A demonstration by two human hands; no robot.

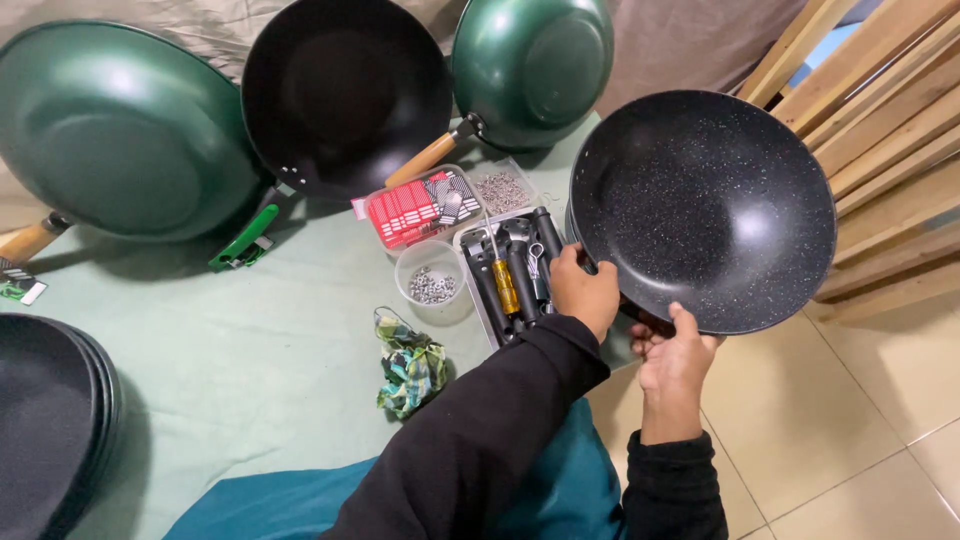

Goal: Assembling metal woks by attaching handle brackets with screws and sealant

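A black speckled wok (705, 205) is held tilted over the edge of the green cloth, its inside facing me. My left hand (585, 292) grips its rim at the lower left, fingers curled around the edge. Under the rim at the bottom, my right hand (672, 362) holds the wok with the thumb up on the edge. Both arms wear black sleeves. Just left of my left hand lies a tray of black handles (510, 275) with a yellow-handled screwdriver (503, 283) in it.
Two green woks (120, 130) (535, 65) and a black wok (345, 95) lean at the back. A clear cup of small metal parts (432, 285), a box of red packets (420, 208), a crumpled cloth (410, 368) and a stack of dark pans (50, 420) sit on the green cloth (240, 350). Wooden slats (880, 130) stand at right.
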